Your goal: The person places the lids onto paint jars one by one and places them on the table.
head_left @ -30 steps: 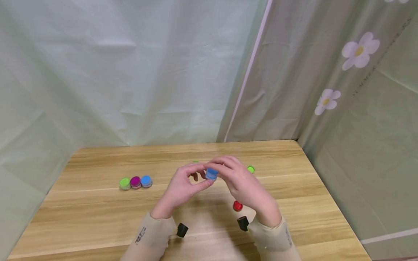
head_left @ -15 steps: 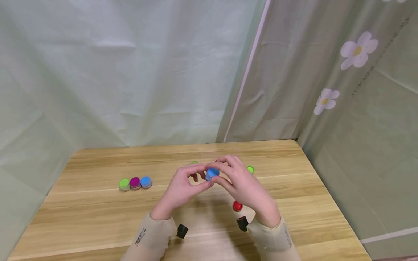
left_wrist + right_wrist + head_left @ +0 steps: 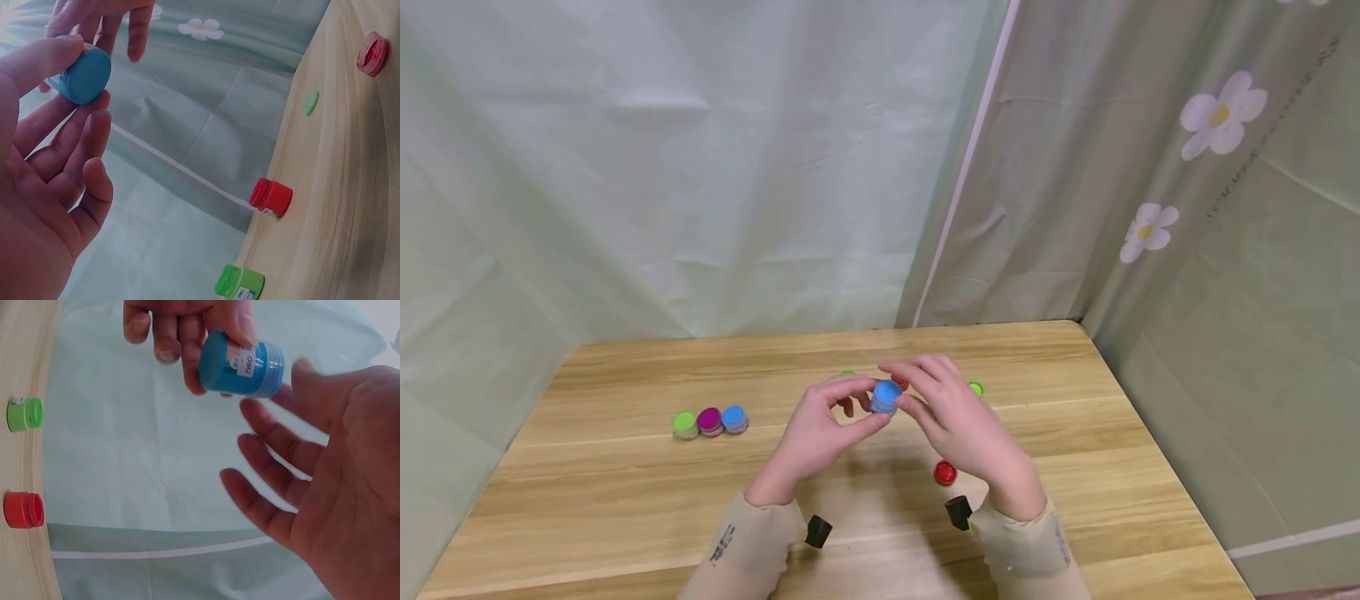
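Note:
My left hand (image 3: pixel 823 425) holds a small blue jar (image 3: pixel 886 397) above the table, pinched between thumb and fingers. In the right wrist view, the jar (image 3: pixel 240 365) lies on its side with a printed label and a paler, see-through blue end toward my right hand. The left wrist view shows a flat blue end (image 3: pixel 89 76) of it. My right hand (image 3: pixel 958 417) is at the jar's right side, its thumb tip right at the rim and its fingers spread loosely. In the right wrist view, the right fingers (image 3: pixel 272 469) are extended below the jar.
A lidless red jar (image 3: pixel 272 197) and green jar (image 3: pixel 240 284) stand behind my hands. A red lid (image 3: pixel 945 473) and a green lid (image 3: pixel 975 388) lie on the table (image 3: pixel 1112 500). Green (image 3: pixel 686 425), purple (image 3: pixel 710 422) and blue (image 3: pixel 735 420) lidded jars stand together at left.
My right fingers have come away from the blue jar's top and spread, so more of the top and the red jar behind show. My left hand keeps its hold.

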Demonstrator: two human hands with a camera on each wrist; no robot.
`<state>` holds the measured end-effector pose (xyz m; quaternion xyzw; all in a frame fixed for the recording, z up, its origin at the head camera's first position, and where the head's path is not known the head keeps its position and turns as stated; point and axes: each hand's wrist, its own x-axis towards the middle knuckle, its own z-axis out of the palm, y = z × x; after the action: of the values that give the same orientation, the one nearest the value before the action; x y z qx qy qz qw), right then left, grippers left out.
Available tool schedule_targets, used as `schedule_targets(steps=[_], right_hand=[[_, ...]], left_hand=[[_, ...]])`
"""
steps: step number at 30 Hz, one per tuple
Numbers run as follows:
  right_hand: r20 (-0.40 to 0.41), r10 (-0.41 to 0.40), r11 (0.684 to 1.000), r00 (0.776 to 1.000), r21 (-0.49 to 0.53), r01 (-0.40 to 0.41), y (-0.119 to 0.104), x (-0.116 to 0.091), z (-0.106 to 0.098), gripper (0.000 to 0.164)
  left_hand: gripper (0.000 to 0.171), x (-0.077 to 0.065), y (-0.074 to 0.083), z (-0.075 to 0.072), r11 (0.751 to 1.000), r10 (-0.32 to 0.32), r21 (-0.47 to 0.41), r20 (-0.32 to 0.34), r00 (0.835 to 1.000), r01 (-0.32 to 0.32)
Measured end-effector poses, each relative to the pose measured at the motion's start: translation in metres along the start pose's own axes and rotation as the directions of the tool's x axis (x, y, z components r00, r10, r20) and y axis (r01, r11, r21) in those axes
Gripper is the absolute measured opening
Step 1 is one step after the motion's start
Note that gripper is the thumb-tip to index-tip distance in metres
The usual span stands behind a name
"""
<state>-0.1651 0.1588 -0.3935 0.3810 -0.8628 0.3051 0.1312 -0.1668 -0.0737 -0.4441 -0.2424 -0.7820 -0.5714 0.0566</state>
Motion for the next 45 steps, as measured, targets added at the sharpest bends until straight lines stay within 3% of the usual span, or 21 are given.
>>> schedule_targets(steps=[15, 19, 31, 45], right_hand=[[-0.049, -0.156, 0.988, 0.987, 0.001, 0.156, 0.0028, 0.0026, -0.0042, 0.046], [-0.019, -0.157, 0.988, 0.987, -0.004, 0.157, 0.0022, 0.0032, -0.0031, 0.059], [0.004, -0.155, 0.988, 0.988, -0.016, 0.155, 0.0026, 0.0028, -0.0018, 0.073], [-0.014, -0.195, 0.98, 0.981, -0.039, 0.195, 0.0024, 0.0032, -0.0014, 0.041]], left_hand=[[0.036, 0.0, 0.0012, -0.0023, 0.999, -0.035, 0.007, -0.006, 0.999, 0.035], [0.036, -0.0002, 0.0015, -0.002, 1.0, -0.028, 0.002, -0.003, 1.0, 0.028], [0.033, 0.0001, 0.0016, -0.0008, 1.0, -0.018, 0.008, 0.001, 1.0, 0.018], [0.032, -0.0006, 0.0026, -0.0012, 0.999, -0.033, 0.003, 0.001, 0.999, 0.033]])
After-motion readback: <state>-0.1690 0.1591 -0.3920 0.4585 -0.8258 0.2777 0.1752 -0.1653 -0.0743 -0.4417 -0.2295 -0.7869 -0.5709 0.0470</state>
